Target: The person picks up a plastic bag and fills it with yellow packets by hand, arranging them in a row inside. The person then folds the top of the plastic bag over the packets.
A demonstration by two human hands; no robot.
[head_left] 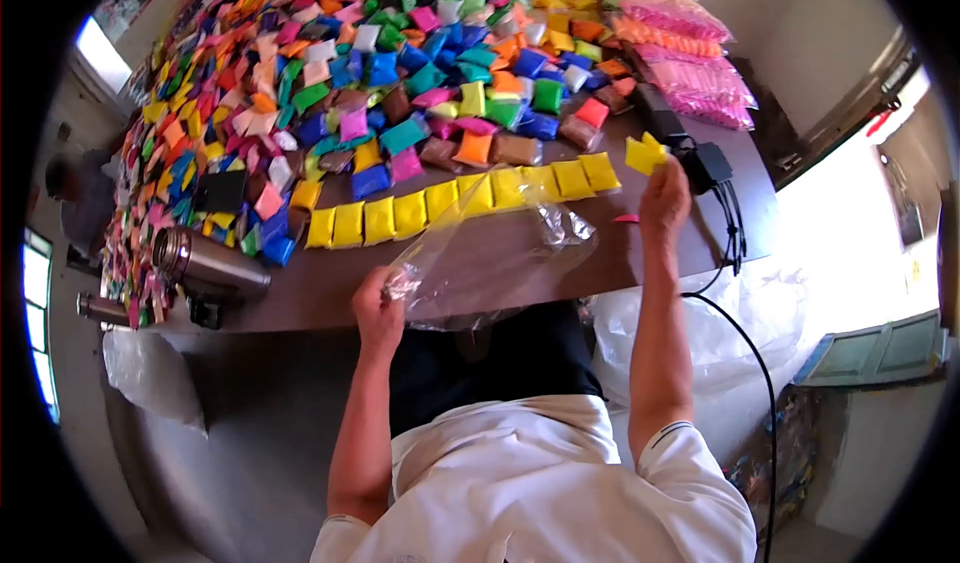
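My left hand (380,308) is closed on the edge of a clear plastic bag (465,273), which spreads over the front of the table towards the middle. Raised at the right, my right hand (664,198) pinches a small yellow piece (645,153) near a black box with cables. Between and beyond my hands, a row of yellow packets (410,214) lies side by side on the brown table (310,285). The bag's far part overlaps some of these packets. A small red piece (626,219) lies left of my right wrist.
A large heap of colourful packets (400,63) covers the back and left. Pink packs (690,73) are stacked at the back right. A metal flask (215,265) lies front left. Black cables (735,228) hang at the right. A person (85,203) is at the far left.
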